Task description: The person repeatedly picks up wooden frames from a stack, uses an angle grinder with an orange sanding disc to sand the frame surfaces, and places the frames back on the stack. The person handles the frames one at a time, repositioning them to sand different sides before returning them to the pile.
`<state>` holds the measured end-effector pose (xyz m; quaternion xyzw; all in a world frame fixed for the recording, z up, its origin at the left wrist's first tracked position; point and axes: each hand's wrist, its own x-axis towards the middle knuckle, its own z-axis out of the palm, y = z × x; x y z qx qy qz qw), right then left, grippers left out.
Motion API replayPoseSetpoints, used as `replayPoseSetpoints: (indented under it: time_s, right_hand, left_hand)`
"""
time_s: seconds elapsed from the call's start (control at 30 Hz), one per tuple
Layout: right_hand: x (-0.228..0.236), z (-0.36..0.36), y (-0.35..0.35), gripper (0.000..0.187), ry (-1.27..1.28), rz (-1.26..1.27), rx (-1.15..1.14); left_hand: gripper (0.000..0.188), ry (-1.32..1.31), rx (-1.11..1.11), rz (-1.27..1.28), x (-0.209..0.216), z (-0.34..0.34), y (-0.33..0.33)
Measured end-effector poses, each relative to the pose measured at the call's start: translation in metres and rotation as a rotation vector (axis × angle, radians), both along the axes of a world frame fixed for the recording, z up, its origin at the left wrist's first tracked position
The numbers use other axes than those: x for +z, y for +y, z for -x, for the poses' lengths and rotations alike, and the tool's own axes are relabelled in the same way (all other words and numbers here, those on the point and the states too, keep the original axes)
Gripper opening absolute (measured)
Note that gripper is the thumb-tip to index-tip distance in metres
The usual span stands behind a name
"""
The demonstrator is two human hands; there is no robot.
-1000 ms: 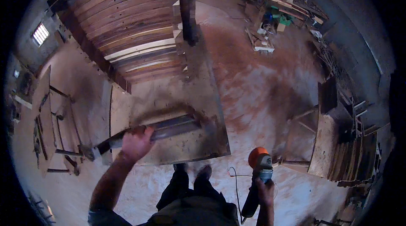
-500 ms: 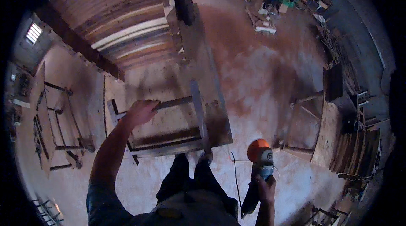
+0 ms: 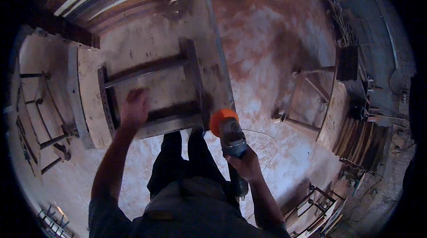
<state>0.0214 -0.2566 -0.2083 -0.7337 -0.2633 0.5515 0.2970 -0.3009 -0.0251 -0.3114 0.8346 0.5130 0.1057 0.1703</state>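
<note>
A dark wooden frame (image 3: 194, 77), with two side rails and crossbars between them, lies flat on a pale wooden workbench (image 3: 151, 28). My left hand (image 3: 134, 105) is over the opening between the crossbars, near the left rail. Its fingers are smeared by motion, so their pose is unclear. In my right hand (image 3: 246, 164) is an angle grinder (image 3: 233, 136), gripped by its body. The orange disc (image 3: 222, 121) on its head is beside the frame's near right corner. Whether disc and wood touch cannot be made out.
Behind the frame, boards (image 3: 120, 11) are stacked at the bench's far end. A pale cord (image 3: 271, 142) curves over the dusty floor to the right. Beyond it stand another wooden bench (image 3: 336, 113) and upright slats (image 3: 362, 142). Leggy wooden frames (image 3: 49, 117) are at the left.
The grinder has moved left and forward, up to the frame's near right corner. My left hand has come off the far crossbar toward me. The frame lies turned differently, and the view has shifted.
</note>
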Motion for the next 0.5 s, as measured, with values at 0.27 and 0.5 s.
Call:
replayPoseSetpoints:
  time_s: [0.27, 0.5]
  right_hand:
    - [-0.025, 0.018, 0.038, 0.058, -0.207, 0.061, 0.244]
    - [-0.016, 0.017, 0.061, 0.058, -0.348, 0.239, 0.288]
  left_hand:
    - [0.049, 0.073, 0.135, 0.102, 0.022, 0.01, -0.118]
    - [0.051, 0.04, 0.132, 0.178, 0.024, 0.027, -0.12]
